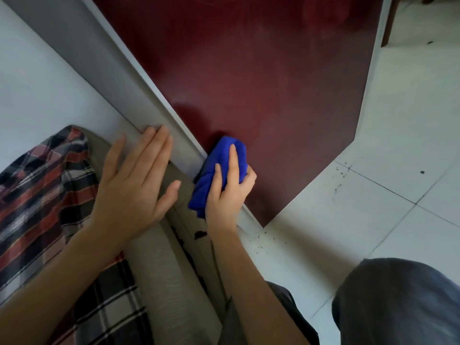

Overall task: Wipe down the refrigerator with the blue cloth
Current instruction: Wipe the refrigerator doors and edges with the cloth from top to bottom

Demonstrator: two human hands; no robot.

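Low on the dark red fridge, the right hand grips the bunched blue cloth, fingers curled over it and pressing it against the door near its left edge. Part of the cloth hangs below the fingers. Beside it, the left hand lies flat and open, fingers spread, fingertips touching the fridge's grey side. Under that palm sits a beige cushion, with plaid fabric just left of it. Specks dot the white tile floor right of the cloth.

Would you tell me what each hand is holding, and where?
The right hand grips the bunched blue cloth around its middle; the left hand holds nothing.
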